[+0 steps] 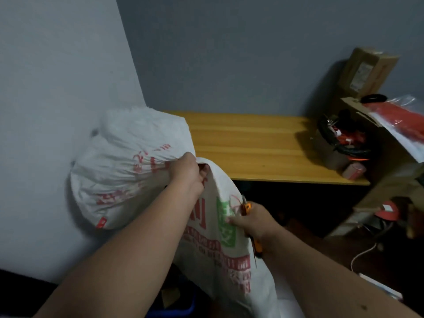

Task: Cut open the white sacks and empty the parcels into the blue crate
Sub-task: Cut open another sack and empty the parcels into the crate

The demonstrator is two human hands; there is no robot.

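Here, white sack [220, 237] slants up-left, neck gripped by left hand [188, 173].

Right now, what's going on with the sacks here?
A person is working on a white sack with red print and a green patch. The left hand grips its bunched top edge and holds it up. The right hand holds an orange-handled cutter against the sack's side by the green patch. A second white sack sits behind, against the wall beside the wooden bench. Part of the blue crate shows below. No parcels visible yet.
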